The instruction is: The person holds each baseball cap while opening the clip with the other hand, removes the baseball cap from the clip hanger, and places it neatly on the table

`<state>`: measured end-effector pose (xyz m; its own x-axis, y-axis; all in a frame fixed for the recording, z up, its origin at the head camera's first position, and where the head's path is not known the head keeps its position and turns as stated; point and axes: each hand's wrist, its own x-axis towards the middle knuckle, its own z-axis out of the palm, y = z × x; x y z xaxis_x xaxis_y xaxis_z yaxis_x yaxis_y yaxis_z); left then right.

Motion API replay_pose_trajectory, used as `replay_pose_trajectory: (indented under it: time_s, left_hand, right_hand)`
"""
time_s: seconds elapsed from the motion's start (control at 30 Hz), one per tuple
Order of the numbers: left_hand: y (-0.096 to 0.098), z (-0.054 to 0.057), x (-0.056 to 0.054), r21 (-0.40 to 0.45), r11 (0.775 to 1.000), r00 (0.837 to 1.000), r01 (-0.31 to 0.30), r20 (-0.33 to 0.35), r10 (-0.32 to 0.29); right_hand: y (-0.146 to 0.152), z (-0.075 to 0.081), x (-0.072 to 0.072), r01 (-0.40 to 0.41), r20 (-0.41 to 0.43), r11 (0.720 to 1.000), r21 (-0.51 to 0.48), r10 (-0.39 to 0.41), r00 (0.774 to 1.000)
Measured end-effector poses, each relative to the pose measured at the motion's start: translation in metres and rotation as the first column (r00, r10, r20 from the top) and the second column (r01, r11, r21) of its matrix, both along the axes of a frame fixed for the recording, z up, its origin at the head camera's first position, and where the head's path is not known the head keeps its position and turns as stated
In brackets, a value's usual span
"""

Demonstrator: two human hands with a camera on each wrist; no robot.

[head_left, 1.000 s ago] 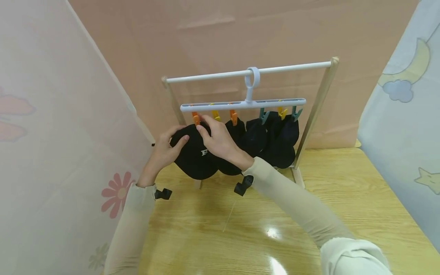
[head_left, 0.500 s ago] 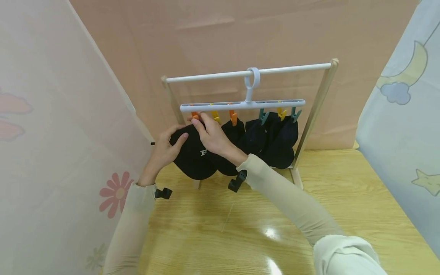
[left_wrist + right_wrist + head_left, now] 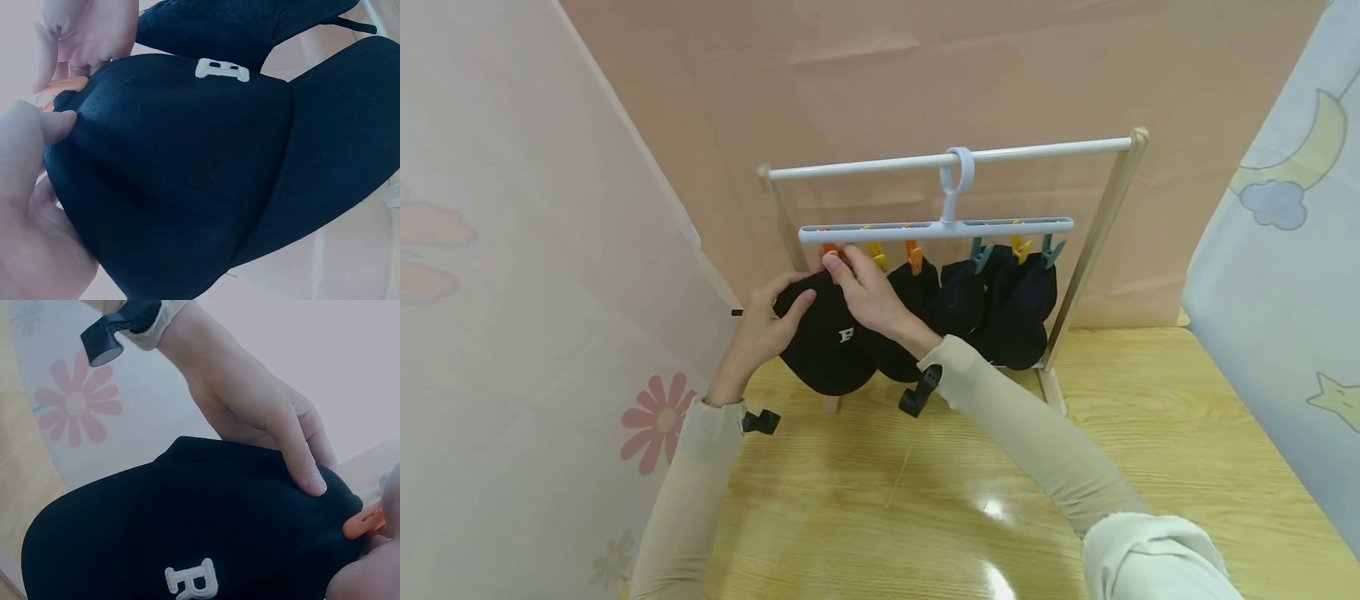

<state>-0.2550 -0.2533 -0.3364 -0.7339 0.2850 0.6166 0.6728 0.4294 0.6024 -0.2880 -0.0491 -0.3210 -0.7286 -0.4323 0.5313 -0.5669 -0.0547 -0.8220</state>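
Observation:
A black baseball cap (image 3: 823, 354) with a white letter on its front hangs at the left end of the clip hanger (image 3: 887, 234), brim downward. My left hand (image 3: 762, 327) grips the cap's left side, thumb on the outer cloth and fingers behind. Up at the crown, my right hand (image 3: 874, 298) pinches an orange clothespin (image 3: 830, 248), largely covered by the fingers. In the left wrist view that clothespin (image 3: 70, 84) lies at the crown's edge beside my left thumb. The right wrist view shows the clothespin's tip (image 3: 357, 526) right on the cap's cloth.
Several dark caps (image 3: 1011, 312) hang from the yellow, orange and green clothespins (image 3: 979, 255) further right. The hanger hooks over a white rod (image 3: 1045, 151) on a wooden stand (image 3: 1093, 242) on the wood-grain table (image 3: 1075, 467). A patterned cloth wall (image 3: 550, 333) stands close at left.
My right hand has shifted slightly left and up, its thumb now over the orange clothespin, which showed more before. My left hand keeps its grip on the cap.

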Motion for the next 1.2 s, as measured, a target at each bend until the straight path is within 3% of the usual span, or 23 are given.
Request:
replay_pose_trajectory:
  time_s: [0.37,0.73,1.2]
  left_hand:
    - [0.004,-0.001,0.002,0.052,0.995,0.996,-0.091,-0.02,0.092]
    - [0.007,-0.004,0.004,0.085,0.991,0.993,-0.107,-0.042,0.111]
    - [0.008,-0.003,0.007,0.117,0.983,0.987,-0.14,-0.063,0.148]
  right_hand:
    - [-0.004,0.002,0.001,0.035,0.063,0.996,-0.084,-0.03,0.998]
    - [-0.009,0.005,0.006,0.07,0.175,0.987,-0.147,-0.044,0.984]
    - [-0.019,0.005,0.01,0.149,0.235,0.962,-0.229,-0.094,0.967]
